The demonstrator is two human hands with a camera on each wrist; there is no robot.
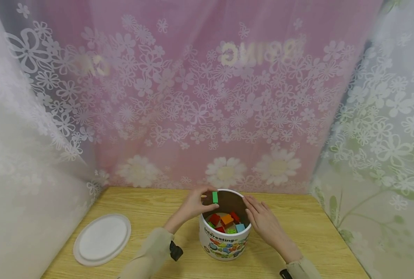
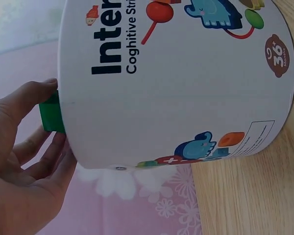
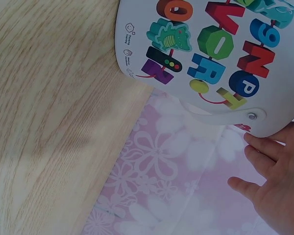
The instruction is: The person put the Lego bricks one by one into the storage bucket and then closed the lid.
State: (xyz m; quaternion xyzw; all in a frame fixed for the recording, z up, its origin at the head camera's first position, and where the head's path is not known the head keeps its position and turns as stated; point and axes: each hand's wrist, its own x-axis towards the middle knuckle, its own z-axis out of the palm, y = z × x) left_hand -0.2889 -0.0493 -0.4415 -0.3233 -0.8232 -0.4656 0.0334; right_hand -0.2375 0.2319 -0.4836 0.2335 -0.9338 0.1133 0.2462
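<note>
A white round bucket (image 1: pixel 224 248) printed with colourful letters stands on the table, its top uncovered. Over the left part of its mouth, my left hand (image 1: pixel 194 203) pinches a green building block (image 1: pixel 215 197) between thumb and fingers. In the left wrist view that green block (image 2: pixel 52 113) shows at the rim, partly hidden by the bucket wall. Straight fingers of my right hand (image 1: pixel 265 223) rest on the right side of the rim. Inside lie several blocks, among them an orange block (image 1: pixel 227 220), a light blue block (image 1: pixel 240 228) and red ones.
A round white lid (image 1: pixel 103 239) lies flat on the wooden table (image 1: pixel 151 201), left of the bucket. A pink flowered curtain (image 1: pixel 179 116) hangs behind the table's back edge, with pale curtains at both sides. The bucket's white handle (image 3: pixel 206 117) hangs at its side.
</note>
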